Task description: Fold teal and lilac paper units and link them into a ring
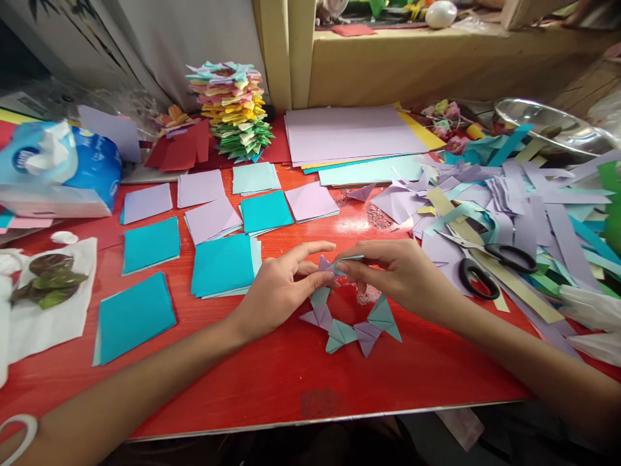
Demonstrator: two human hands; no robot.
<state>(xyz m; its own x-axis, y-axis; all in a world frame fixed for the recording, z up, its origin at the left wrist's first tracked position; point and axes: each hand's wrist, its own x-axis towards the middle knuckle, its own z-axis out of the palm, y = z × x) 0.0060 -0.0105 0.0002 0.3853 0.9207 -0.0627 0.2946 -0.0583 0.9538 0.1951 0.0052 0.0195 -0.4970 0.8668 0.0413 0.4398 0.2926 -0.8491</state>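
Observation:
My left hand (281,285) pinches a lilac folded paper piece (323,263) at the upper side of a paper ring (342,331). Lilac and pale-green folded pieces with pointed tips alternate around this ring, which hangs at or just over the red table. Between the thumb and fingers of my right hand (388,268) is a pale-blue folded paper piece (350,259), its end meeting the lilac one. My fingers partly cover where the two pieces touch, so I cannot tell how far one sits inside the other.
Stacks of teal paper squares (223,265) and lilac squares (213,220) lie at the left. Scissors (478,252) rest on a heap of paper strips (524,200) at the right. Behind stands a tall stack of folded paper rings (233,110), beside large lilac sheets (349,133).

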